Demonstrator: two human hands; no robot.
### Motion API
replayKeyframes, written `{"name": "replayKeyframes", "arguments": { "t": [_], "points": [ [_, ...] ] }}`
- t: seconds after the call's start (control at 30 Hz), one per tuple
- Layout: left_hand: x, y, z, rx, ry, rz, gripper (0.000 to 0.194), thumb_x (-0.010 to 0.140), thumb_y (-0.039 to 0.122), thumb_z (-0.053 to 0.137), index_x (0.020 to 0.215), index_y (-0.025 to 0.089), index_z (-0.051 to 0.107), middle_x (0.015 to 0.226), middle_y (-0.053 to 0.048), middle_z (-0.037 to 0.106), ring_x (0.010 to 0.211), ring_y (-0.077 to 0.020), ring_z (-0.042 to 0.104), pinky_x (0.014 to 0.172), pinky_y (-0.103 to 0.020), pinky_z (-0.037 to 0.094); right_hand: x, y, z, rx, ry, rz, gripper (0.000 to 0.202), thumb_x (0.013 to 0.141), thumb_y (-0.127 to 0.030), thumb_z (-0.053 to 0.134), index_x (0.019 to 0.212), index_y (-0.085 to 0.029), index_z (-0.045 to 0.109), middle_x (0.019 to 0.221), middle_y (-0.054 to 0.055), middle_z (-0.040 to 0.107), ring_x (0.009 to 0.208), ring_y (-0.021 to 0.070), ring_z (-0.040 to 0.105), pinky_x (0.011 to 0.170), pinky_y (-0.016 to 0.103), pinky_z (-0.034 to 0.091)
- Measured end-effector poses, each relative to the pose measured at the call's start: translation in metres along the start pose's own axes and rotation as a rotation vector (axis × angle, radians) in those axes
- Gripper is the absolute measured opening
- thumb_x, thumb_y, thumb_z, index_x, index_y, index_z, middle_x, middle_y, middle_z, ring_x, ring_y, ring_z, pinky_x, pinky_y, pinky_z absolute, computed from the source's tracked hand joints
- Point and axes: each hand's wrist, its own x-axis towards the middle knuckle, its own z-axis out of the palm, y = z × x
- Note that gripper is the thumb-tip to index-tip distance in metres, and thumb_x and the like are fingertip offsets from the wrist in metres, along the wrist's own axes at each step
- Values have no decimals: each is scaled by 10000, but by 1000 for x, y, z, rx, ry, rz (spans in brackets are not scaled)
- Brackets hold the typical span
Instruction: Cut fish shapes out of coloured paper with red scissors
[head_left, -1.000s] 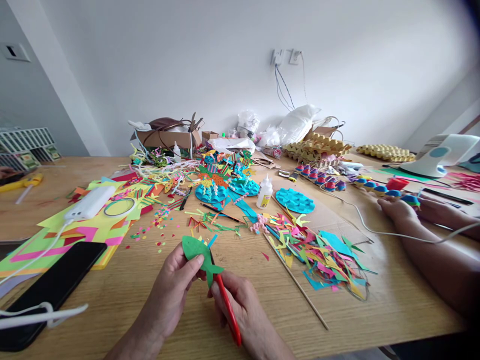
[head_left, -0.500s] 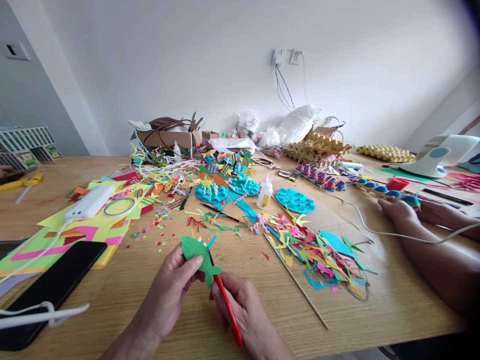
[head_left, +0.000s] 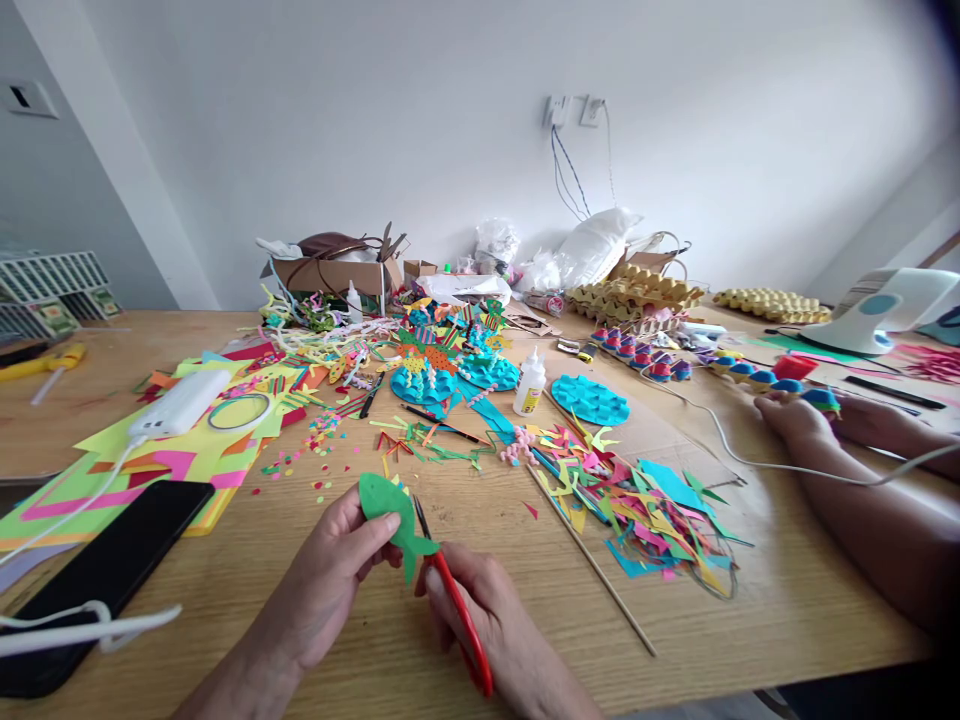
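Note:
A green paper fish (head_left: 388,508) is pinched in my left hand (head_left: 341,560), its tail pointing right and toward me. My right hand (head_left: 480,610) is closed around the red handles of a pair of scissors (head_left: 461,615). The dark scissor blades point up and away, close beside the tail of the fish. Ahead of my hands, strips of cut paper (head_left: 442,450) and small round confetti (head_left: 322,445) lie on the wooden table (head_left: 360,660). To the right is a heap of colourful paper scraps (head_left: 652,510).
A glue bottle (head_left: 531,385) stands beside a blue egg-carton piece (head_left: 590,400). A thin stick (head_left: 600,570) lies right of my hands. At left are a black phone (head_left: 105,580), a white power bank (head_left: 180,400) and coloured sheets. Another person's hands (head_left: 799,420) hold a painted egg-carton strip at right.
The scissors have drawn slightly away to the right from the fish, so the blades now show apart from it. My left hand has shifted a little left with the fish.

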Motion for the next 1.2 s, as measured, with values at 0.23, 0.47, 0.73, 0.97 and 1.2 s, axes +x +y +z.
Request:
{"name": "replayKeyframes", "arguments": {
  "t": [0.23,0.47,0.73,0.97,1.2],
  "points": [
    [-1,0,-1,-13,-71,-54,48,716,203,619,713,187,573,646,32,574,614,-115,490,584,-233,422,-2,-1,-5,6,-39,-5,329,890,-366,388,622,-176,420,542,-53,390,502,80,384,467,177,282],
    [-1,-1,-2,25,-101,-81,48,723,208,610,707,184,571,645,26,582,606,-118,488,590,-238,407,0,3,-4,-22,-24,-6,312,878,-367,407,657,-164,492,557,-48,396,518,85,387,474,183,278],
    [-2,-2,-4,51,-103,-79,59,707,219,624,695,185,577,631,20,587,592,-121,485,560,-228,398,1,3,-4,-47,7,-9,402,857,-465,412,577,-177,386,535,-59,313,499,75,302,445,189,230],
    [-3,2,-5,112,-118,-86,80,705,240,618,682,177,576,627,13,576,599,-128,476,560,-238,409,0,3,-5,-99,21,-34,402,864,-435,406,560,-178,359,533,-61,277,494,74,266,437,195,205],
    [-2,4,-8,117,-137,-83,59,718,236,611,713,179,595,650,12,576,615,-128,481,597,-243,411,-1,-2,-8,-125,-36,-36,348,895,-400,384,634,-175,437,592,-49,398,558,92,374,516,193,284]
  ]
}}
